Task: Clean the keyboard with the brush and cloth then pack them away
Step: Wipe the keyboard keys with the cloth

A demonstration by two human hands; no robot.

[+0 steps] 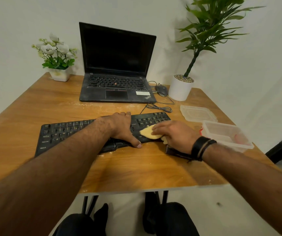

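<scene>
A black keyboard (65, 132) lies across the middle of the wooden table (34, 109), dusted with pale powder. My left hand (121, 126) spans it from front to back, fingers hooked over the far edge and thumb against the near edge. My right hand (174, 133) presses a yellow cloth (148, 132) flat onto the keys at the keyboard's right end, fingers laid out on top of it. A dark brown object (171, 150), possibly the brush, lies on the table under my right wrist, mostly hidden.
A clear plastic box (225, 133) stands at the right edge, its lid (196, 114) behind it. At the back are an open laptop (116, 86), a mouse (161, 90) with its cable, a white plant pot (179, 91) and a flower pot (59, 76).
</scene>
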